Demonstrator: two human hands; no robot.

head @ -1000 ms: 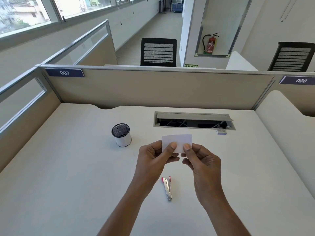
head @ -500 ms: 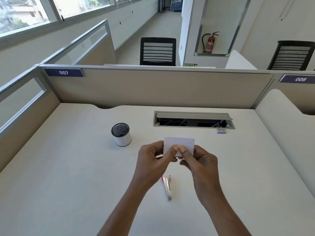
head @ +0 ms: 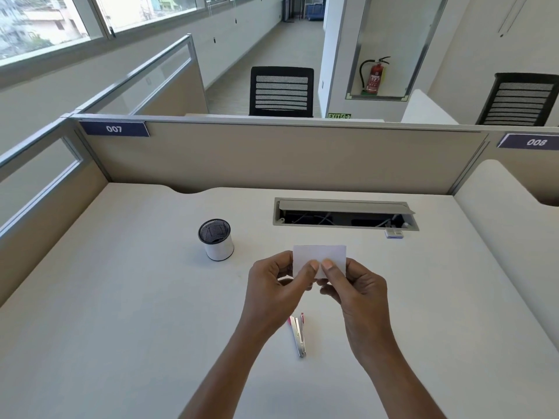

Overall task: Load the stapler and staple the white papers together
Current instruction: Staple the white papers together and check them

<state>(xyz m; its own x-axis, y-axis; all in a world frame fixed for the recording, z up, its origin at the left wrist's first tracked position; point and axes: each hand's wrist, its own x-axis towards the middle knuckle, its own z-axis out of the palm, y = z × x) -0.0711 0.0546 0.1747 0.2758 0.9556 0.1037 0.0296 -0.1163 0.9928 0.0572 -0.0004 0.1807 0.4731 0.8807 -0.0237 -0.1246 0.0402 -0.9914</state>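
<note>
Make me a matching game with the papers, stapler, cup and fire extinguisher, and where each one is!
Things: 1 papers; 2 stapler; 3 cup; 4 extinguisher.
Places: A in a niche; B lying on the desk; C held by left hand and right hand; D standing on the desk.
Pairs: 1-C; 2-B; 3-D; 4-A.

"007" on left partition plate [head: 114, 128]; "008" on right plate [head: 536, 142]; green "EXIT" sign [head: 339, 116].
</note>
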